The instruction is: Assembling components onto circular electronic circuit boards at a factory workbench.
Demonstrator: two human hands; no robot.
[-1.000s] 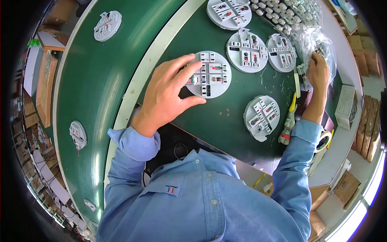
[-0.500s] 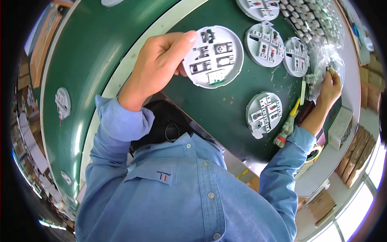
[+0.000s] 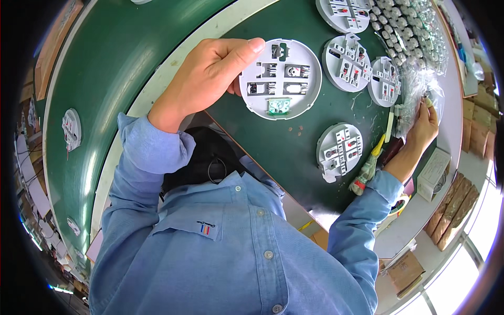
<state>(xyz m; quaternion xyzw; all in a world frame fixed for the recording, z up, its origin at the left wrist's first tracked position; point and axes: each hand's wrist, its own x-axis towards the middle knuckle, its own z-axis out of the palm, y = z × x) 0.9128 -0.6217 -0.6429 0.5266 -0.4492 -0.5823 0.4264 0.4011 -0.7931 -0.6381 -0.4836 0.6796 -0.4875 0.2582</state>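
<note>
My left hand (image 3: 210,73) grips a round white plastic housing (image 3: 308,63) by its left rim, thumb on top. The housing is raised above the green table, its inner side turned up. Metal contact clips sit in its slots, and a small green circuit board (image 3: 279,106) lies near its lower rim. At the far right, my right hand (image 3: 424,123) reaches to the clear plastic bag (image 3: 425,86), fingertips pinched together. A small pale thing shows at those fingertips; I cannot make out what it is.
Several similar round housings (image 3: 339,152) with red and black parts lie on the green table (image 3: 294,152). A yellow-handled tool (image 3: 375,152) lies by my right forearm. Many small silvery parts (image 3: 404,31) fill the back right. A green conveyor belt (image 3: 121,68) curves past on the left.
The housing in my left hand has tilted, and its circuit board now shows greener. My right hand stays at the bag with its fingers slightly shifted. The whole view has turned a little.
</note>
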